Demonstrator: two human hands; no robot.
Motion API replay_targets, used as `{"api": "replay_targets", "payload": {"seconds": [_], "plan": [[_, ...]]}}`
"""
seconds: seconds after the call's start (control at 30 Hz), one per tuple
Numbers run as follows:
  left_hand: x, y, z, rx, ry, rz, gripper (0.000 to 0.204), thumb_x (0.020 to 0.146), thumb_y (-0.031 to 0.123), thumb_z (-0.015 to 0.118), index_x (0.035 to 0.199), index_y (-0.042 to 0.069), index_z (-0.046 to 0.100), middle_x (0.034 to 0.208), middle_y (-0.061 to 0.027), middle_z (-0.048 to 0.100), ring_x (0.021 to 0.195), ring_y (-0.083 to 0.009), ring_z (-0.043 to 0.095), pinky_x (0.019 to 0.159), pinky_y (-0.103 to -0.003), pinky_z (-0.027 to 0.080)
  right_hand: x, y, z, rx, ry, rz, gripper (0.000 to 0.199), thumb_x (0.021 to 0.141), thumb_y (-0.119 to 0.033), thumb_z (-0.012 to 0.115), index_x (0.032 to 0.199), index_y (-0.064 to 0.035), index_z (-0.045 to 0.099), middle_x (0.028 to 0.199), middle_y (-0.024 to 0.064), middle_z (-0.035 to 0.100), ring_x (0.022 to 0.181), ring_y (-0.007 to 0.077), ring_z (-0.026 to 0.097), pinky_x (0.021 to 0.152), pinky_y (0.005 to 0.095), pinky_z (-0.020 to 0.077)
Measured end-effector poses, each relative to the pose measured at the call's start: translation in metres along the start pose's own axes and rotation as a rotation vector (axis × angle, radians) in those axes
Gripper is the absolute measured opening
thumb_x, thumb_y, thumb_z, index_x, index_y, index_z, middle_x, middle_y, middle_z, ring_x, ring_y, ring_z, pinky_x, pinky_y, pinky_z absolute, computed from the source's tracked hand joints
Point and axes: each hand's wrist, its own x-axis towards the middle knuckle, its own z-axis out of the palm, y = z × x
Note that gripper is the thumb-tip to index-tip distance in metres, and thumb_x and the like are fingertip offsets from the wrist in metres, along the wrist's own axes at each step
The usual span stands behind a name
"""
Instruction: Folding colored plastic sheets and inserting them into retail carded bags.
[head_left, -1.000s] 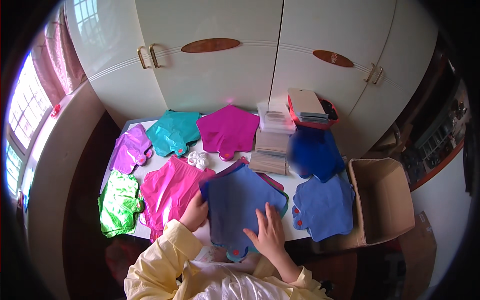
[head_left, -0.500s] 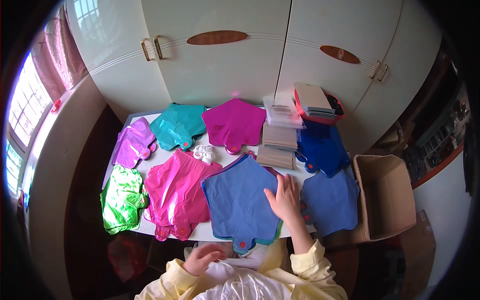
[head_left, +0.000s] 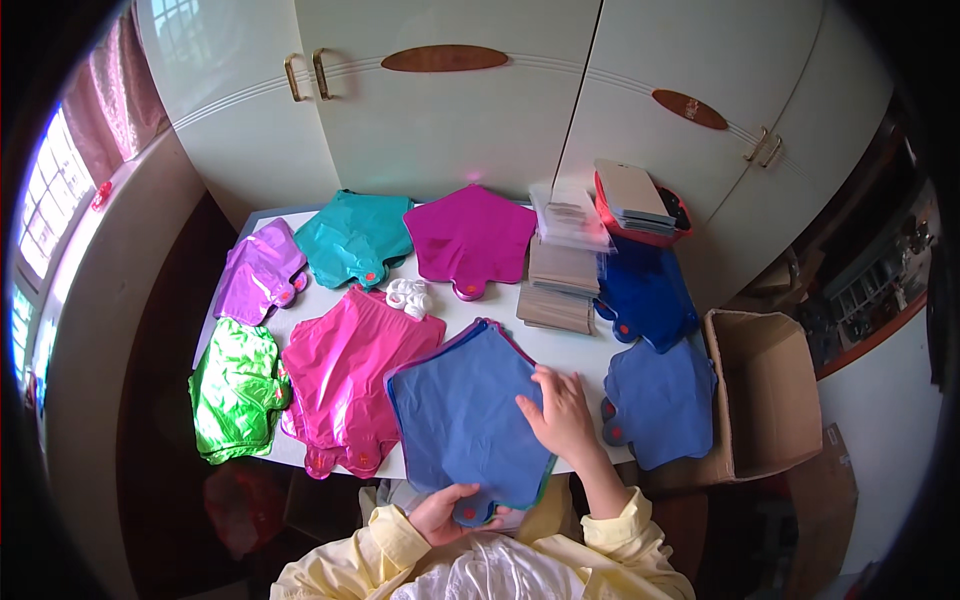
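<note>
A stack of flat, star-shaped foil balloons (head_left: 465, 410), the top one dull blue, lies at the front middle of the table and overhangs its near edge. Green and dark red edges show beneath the blue one. My left hand (head_left: 445, 513) is closed on the stack's rounded tab at the bottom, thumb on top, the other fingers partly hidden underneath. Along the stack's right edge rests my right hand (head_left: 565, 418), fingers apart and slightly bent, thumb over the blue foil. Left of the stack lie pink foil balloons (head_left: 350, 380), partly covered by it.
Around the white table (head_left: 595, 350) lie green (head_left: 235, 390), purple (head_left: 262, 268), teal (head_left: 355, 238), magenta (head_left: 468, 240), dark blue (head_left: 650, 295) and dull blue balloons (head_left: 660, 405). White ribbon bundle (head_left: 408, 297), card stacks (head_left: 560, 280), red basket (head_left: 655, 235) and cardboard box (head_left: 770, 395) stand near.
My left hand has moved up and right and taken hold of the stack's bottom tab. The stack has shifted slightly left and toward me. My right hand has stayed by its right edge, slightly lower.
</note>
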Motion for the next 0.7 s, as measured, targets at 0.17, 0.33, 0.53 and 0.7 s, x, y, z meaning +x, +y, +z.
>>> {"api": "replay_targets", "payload": {"seconds": [0.17, 0.33, 0.53, 0.7], "plan": [[-0.013, -0.016, 0.007, -0.159, -0.075, -0.054, 0.045, 0.094, 0.027, 0.046, 0.126, -0.006, 0.041, 0.118, -0.0247, 0.054, 0.108, -0.0354, 0.056, 0.093, -0.042, 0.047, -0.010, 0.000, -0.021, 0.104, -0.076, 0.012, 0.042, 0.086, -0.029, 0.062, 0.116, -0.0016, 0.049, 0.113, 0.0183, 0.058, 0.106, 0.0345, 0.054, 0.096, 0.0393, 0.0400], [0.003, -0.023, -0.008, -0.159, 0.032, -0.033, 0.033, 0.096, 0.023, 0.047, 0.116, -0.003, 0.045, 0.103, -0.0191, 0.057, 0.087, -0.0265, 0.058, 0.077, -0.036, 0.050, 0.018, 0.009, -0.011, 0.069, -0.137, -0.125, 0.039, 0.088, -0.026, 0.060, 0.116, -0.0013, 0.050, 0.125, 0.0186, 0.051, 0.119, 0.0338, 0.047, 0.100, 0.0405, 0.0370], [0.000, -0.018, 0.003, 0.358, 0.161, 0.203, 0.015, 0.096, 0.015, 0.047, 0.092, 0.002, 0.053, 0.080, -0.0073, 0.056, 0.069, -0.0169, 0.052, 0.065, -0.029, 0.044, 0.055, 0.018, 0.017, 0.217, -0.193, -0.099, 0.047, 0.090, -0.029, 0.057, 0.125, -0.0009, 0.044, 0.134, 0.0214, 0.044, 0.127, 0.0333, 0.040, 0.105, 0.0397, 0.0323], [0.001, -0.030, -0.019, 0.994, 0.189, 0.581, 0.021, 0.095, 0.009, 0.045, 0.077, 0.003, 0.052, 0.067, -0.0017, 0.051, 0.062, -0.0123, 0.048, 0.061, -0.026, 0.041, 0.076, 0.015, 0.016, 0.609, -0.249, 0.128, 0.056, 0.093, -0.036, 0.053, 0.133, -0.0012, 0.034, 0.135, 0.0237, 0.040, 0.127, 0.0346, 0.040, 0.104, 0.0398, 0.0330]]}}
